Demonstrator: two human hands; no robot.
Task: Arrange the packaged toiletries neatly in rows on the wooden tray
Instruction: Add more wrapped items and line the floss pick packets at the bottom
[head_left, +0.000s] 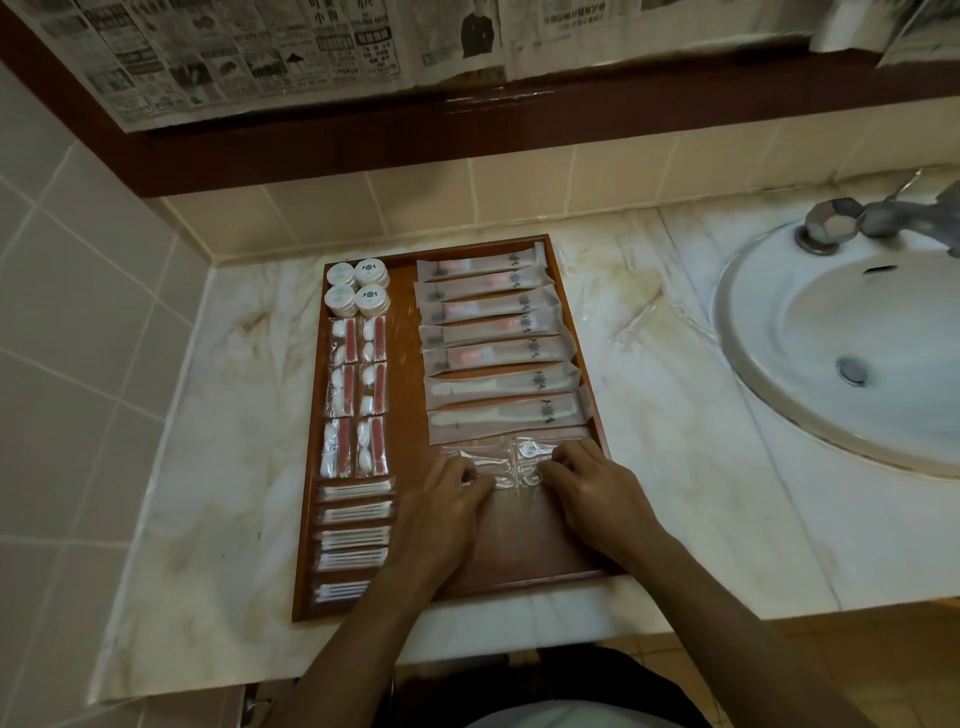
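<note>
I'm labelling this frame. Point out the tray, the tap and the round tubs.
tray (519, 566): head view, bare floor near front.
tap (831, 221): head view, faceted handle.
round tubs (372, 269): head view, lid of back right tub.

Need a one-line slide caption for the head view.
Both hands, left hand and right hand, straighten clear packets below rows of toiletries on a wooden tray beside the sink.

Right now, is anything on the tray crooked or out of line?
Mostly tidy. The long sachets in the right column fan slightly, their right ends stepping outward toward the near side. The clear packets under the left hand and right hand overlap and aren't squared yet. Nothing looks spilled or torn.
</note>
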